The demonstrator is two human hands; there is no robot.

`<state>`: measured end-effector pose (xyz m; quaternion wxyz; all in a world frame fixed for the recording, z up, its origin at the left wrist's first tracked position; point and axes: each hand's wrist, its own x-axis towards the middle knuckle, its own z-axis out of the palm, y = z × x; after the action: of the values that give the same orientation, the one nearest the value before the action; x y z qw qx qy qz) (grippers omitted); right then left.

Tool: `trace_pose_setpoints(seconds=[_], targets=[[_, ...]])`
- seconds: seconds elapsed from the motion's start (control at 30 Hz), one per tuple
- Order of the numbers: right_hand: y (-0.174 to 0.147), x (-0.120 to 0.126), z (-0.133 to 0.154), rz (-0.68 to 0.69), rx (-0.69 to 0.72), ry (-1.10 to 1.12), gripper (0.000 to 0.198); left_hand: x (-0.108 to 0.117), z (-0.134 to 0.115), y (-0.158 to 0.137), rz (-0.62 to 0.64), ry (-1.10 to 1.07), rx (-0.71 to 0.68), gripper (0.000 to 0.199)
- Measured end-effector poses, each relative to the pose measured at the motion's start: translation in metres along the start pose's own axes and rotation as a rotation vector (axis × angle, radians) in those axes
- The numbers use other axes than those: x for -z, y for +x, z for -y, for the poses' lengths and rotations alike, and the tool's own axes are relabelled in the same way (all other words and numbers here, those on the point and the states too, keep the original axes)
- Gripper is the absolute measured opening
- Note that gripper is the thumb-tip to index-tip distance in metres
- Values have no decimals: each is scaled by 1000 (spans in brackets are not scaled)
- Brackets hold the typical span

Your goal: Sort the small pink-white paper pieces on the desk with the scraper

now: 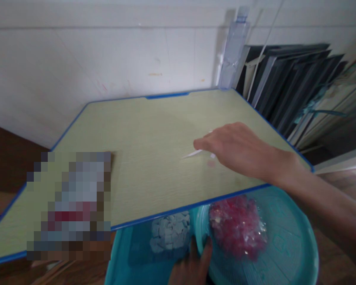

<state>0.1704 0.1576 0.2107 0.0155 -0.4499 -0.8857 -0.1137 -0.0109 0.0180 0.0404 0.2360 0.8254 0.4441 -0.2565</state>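
Observation:
My right hand [231, 148] is over the pale yellow-green board [154, 134] with the blue edge, its fingers closed. A thin white pointed thing [192, 154] sticks out from under the fingers toward the left; its exact kind does not show. Close under the hand lies a tiny white piece [213, 156]. My left hand [191, 267] is low in the view, its fingers straddling the rim of a round teal basket [293, 225], where it meets a teal tray [136, 273]. Red-pink pieces in clear plastic [239, 225] lie in the basket. Several flat whitish pieces [169, 231] lie in the tray.
A clear plastic bottle [233, 53] stands at the board's far right corner against a white wall [106, 51]. Dark flat panels [296, 79] lean upright on the right. A blurred-out rectangular thing [77, 194] is at the board's left front.

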Motion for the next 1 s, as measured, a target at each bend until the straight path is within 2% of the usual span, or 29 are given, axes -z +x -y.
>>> trace_pose_setpoints(seconds=[0.1,0.23,0.37,0.47,0.63,0.77,0.9,1.0], targets=[[-12,3,-17,-16,-31,-59,24,1,0,-1,11,-13,-9,74],[-39,-1,-40,68,-107,-99,32,3,-1,-3,13,-54,-37,72],[-49,-4,-44,122,-103,-108,34,3,-1,-2,4,-60,-30,69],[-42,-5,-36,88,-63,-91,31,3,0,-1,5,-68,-45,66],[-12,0,-7,87,24,2,17,4,-1,0,4,-68,-32,74],[6,5,23,56,175,86,18,2,-1,-1,7,-37,-32,71],[6,7,45,19,348,241,17,-1,-2,0,-11,10,-21,66],[1,8,49,27,394,320,13,-1,-2,-1,-25,-1,-14,68]])
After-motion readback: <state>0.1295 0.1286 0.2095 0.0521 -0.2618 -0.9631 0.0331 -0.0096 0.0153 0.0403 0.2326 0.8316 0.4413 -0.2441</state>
